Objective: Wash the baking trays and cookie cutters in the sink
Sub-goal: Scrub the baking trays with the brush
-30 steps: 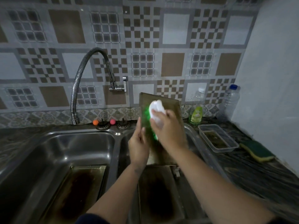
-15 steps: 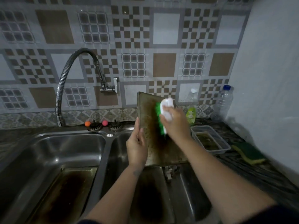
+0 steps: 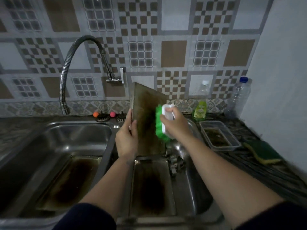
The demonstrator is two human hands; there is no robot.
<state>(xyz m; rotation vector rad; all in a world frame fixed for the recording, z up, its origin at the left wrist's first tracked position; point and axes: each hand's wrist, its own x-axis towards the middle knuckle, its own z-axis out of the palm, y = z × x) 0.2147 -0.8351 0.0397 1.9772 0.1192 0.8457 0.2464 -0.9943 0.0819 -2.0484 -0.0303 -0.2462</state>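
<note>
I hold a stained baking tray [image 3: 146, 103] upright over the right basin of the steel double sink [image 3: 109, 141]. My left hand [image 3: 127, 138] grips its left edge. My right hand [image 3: 174, 123] is closed on a white-handled scrub brush with green bristles [image 3: 160, 125], pressed against the tray's right side. A second dirty tray [image 3: 149, 186] lies flat in the right basin and a third tray [image 3: 69, 181] lies in the left basin. Small metal cookie cutters [image 3: 174, 163] sit beside the tray in the right basin.
A flexible faucet [image 3: 71, 63] arches over the left basin, no water running. On the right counter stand a green soap bottle [image 3: 200, 110], two clear bottles [image 3: 239, 95], a plastic container [image 3: 219, 135] and a green-yellow sponge [image 3: 264, 152]. A white wall closes the right.
The brush has moved from the tray's upper middle down and to its right side. The tray has turned slightly, and my view has tilted a little.
</note>
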